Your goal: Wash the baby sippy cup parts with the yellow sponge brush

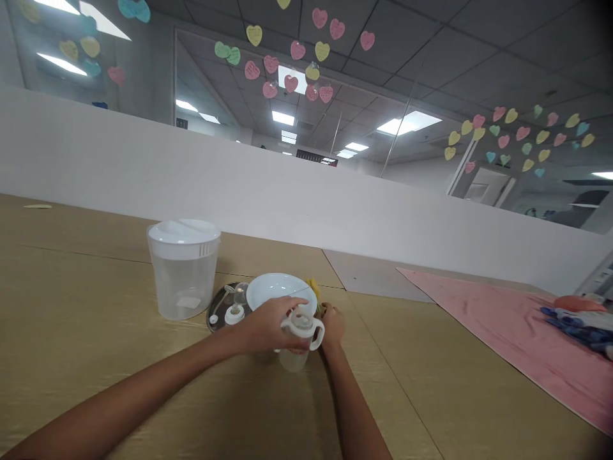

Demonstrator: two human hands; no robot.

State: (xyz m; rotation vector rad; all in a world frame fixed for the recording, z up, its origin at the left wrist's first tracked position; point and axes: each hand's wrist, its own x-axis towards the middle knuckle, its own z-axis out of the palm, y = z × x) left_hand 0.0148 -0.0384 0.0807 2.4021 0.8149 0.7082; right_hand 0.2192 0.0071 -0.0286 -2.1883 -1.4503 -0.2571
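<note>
My left hand [271, 324] is wrapped round a clear bottle [293, 360] with a white two-handled collar, which is upright and has no cap visible on top. Just to its right, my right hand [332, 324] has curled fingers near a small yellow and green item [313, 287] beside a white bowl [282, 287]; what those fingers hold is hidden. Left of the bowl, a dark round tray [213, 305] carries a white ring-shaped part [234, 314], a clear dome-shaped cover [241, 293] and a thin white straw piece [223, 296].
A clear bucket with a white lid [184, 271] stands left of the tray. Pink cloth [488, 326] covers the right side of the tan surface, with blue and orange fabric [577, 319] on it. A low white wall [287, 198] runs behind.
</note>
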